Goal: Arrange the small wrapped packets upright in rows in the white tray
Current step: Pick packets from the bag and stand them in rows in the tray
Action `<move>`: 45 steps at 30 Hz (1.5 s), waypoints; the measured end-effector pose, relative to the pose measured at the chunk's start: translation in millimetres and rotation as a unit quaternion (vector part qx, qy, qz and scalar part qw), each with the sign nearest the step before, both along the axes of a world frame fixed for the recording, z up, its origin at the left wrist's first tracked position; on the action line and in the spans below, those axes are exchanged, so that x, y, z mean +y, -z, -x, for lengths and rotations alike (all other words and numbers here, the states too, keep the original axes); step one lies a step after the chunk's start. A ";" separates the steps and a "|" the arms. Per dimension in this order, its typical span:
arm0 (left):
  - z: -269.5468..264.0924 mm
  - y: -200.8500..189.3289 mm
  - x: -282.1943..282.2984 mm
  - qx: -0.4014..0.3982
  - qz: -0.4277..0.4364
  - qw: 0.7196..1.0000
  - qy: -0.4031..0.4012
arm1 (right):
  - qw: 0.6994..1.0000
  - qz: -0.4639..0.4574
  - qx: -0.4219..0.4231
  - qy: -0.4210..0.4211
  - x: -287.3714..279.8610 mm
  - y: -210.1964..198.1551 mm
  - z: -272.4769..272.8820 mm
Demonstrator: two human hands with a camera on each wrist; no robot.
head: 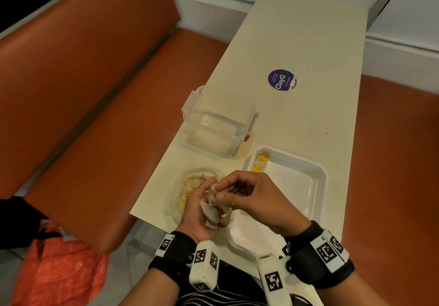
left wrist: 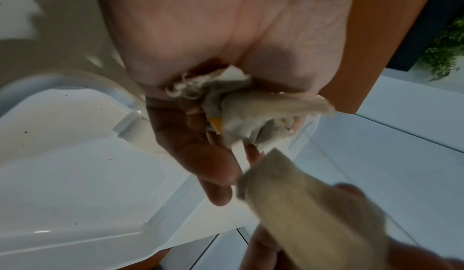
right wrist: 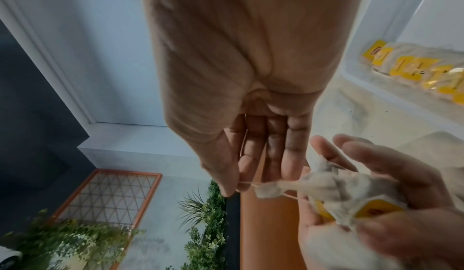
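Packets here look like tea bags to us: thin papery pouches with strings and little yellow tags, so we'd call them featherlight, floppy and easy to crush or tear, and the strings look ready to snag on each other. We've got a tangled clump of them cupped in the left hand, fingers curled around it, just off the tray's near-left corner, while the right hand pinches one bag by thumb and forefinger and looks to be drawing it out of the bunch. We reckon the best hold is the pouch body near its top edge, lightly, not the string, since a tug there could drag the whole clump along. A short row already stands at the tray's far-left corner, touching the wall, and more loose ones sit in a plastic bag left of the tray, half behind the left hand. Hard to make out: how many bags are in the clump, whether the strings are actually knotted, and what the pale stuff in the clear tub beyond is. Both wrist views are blurry close up, and the head view loses the tray's near edge behind the right wrist
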State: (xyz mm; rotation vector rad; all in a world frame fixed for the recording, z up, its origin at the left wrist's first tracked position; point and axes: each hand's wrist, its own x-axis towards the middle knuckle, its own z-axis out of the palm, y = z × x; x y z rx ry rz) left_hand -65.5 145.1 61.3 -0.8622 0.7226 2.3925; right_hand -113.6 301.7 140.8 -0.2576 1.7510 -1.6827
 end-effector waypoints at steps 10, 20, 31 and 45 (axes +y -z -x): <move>1.2 8.1 -4.0 -0.016 -0.026 0.999 -0.029 | 0.998 0.058 -0.011 0.012 -1.9 -11.5 8.9; -1.3 18.9 -8.8 -0.046 0.010 0.999 -0.027 | 0.996 0.087 -0.006 0.027 7.5 -28.0 18.3; 12.5 -0.2 -22.9 0.032 0.058 0.998 0.019 | 0.993 0.116 0.015 0.022 23.0 -47.1 25.8; 1.4 14.8 -29.2 0.044 0.067 0.993 0.083 | 0.991 0.104 0.036 0.077 43.5 -49.8 35.5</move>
